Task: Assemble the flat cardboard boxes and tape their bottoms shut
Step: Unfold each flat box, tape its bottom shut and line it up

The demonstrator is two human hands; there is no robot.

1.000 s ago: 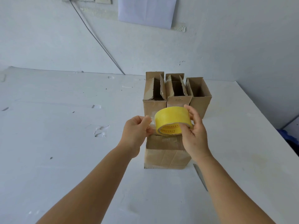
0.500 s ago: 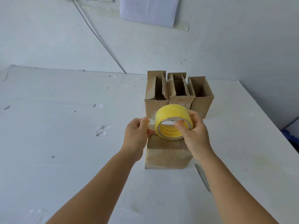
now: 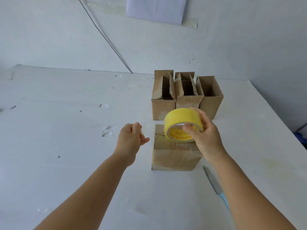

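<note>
Right hand [image 3: 205,138] grips the tape roll [image 3: 181,125] over the near box [image 3: 174,155], hiding its top (centre, twelve o'clock of the knife [image 3: 211,180]); left hand [image 3: 130,140] curls, perhaps pinching clear tape

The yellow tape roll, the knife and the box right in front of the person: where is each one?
yellow tape roll [image 3: 179,117]: head view, on its outer yellow band.
knife [image 3: 213,180]: head view, on the blade.
box [image 3: 172,159]: head view, on its near side wall.
</note>
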